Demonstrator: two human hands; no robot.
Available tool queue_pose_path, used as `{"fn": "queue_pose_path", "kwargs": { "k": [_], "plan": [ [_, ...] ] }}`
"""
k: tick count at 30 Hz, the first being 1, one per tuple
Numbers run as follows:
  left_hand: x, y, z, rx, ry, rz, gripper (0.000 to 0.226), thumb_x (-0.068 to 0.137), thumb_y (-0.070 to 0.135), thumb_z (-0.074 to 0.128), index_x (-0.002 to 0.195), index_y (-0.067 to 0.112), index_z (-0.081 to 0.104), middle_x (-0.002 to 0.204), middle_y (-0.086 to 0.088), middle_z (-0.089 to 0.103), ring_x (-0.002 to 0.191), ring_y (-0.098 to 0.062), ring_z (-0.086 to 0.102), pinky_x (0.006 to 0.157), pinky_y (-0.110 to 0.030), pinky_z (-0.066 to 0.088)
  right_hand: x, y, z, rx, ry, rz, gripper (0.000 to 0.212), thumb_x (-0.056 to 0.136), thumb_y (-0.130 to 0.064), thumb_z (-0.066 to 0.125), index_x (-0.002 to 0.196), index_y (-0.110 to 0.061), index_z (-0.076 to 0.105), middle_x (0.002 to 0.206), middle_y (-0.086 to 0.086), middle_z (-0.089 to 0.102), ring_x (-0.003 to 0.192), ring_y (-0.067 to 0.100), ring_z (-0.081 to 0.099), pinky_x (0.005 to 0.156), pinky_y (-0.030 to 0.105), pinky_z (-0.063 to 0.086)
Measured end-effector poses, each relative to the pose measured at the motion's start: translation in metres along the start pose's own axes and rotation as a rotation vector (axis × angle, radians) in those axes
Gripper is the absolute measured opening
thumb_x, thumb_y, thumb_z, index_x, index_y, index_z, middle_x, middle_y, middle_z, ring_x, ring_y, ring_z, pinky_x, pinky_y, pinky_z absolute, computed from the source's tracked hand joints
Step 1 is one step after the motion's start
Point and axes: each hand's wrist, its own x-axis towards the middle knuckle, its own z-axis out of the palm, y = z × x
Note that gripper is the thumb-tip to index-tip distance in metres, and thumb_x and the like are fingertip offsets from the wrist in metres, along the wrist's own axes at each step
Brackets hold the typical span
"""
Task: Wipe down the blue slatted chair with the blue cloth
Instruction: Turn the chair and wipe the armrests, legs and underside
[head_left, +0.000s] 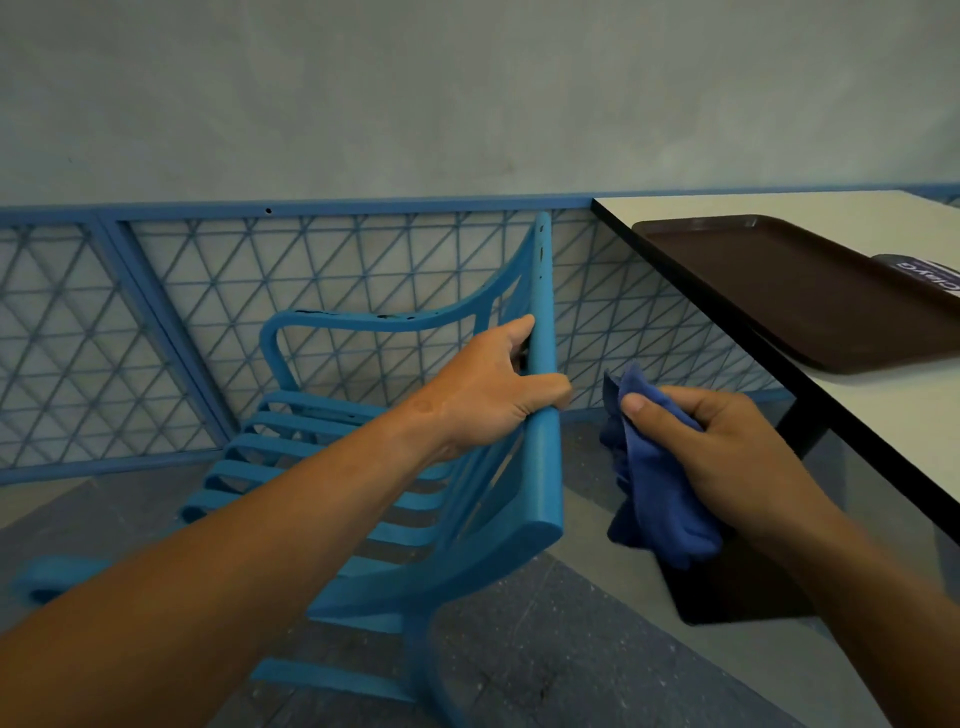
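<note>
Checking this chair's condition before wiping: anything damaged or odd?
Yes: the blue slatted chair has dark chipped-paint spots along its far armrest and top rail. Otherwise nothing stands out.

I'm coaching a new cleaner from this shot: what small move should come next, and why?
Probably bring the right hand leftward so the blue cloth meets the chair's top rail. The cloth is bunched in that hand and hangs just beside the rail, apparently not touching it, while the left hand grips the rail and can steady the chair.
</note>
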Motion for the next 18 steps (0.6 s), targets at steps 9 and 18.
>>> {"fn": "queue_pose_path", "kwargs": {
  "k": [9,18],
  "plan": [
    [-0.036,-0.012,-0.025,0.018,-0.094,0.045,0.103,0.071,0.021,0.074,0.161,0.025,0.023,0.157,0.016,0.040,0.134,0.005,0.046,0.106,-0.026,0.049,0.057,0.009,0.025,-0.192,0.136,-0.186,0.055,0.107,-0.041,0.039,0.059,-0.017,0.030,0.053,-0.004,0.026,0.049,0.010,0.026,0.046,0.021,0.023],
    [-0.069,-0.011,-0.046,0.087,-0.226,0.050,0.089,0.085,0.002,0.074,0.158,0.028,0.030,0.149,0.023,0.047,0.132,0.011,0.046,0.109,-0.015,0.041,0.080,0.023,0.036,-0.271,0.227,-0.299,0.052,0.107,-0.034,0.046,0.060,-0.015,0.033,0.054,-0.008,0.028,0.051,0.008,0.029,0.051,0.024,0.025]
  ]
}}
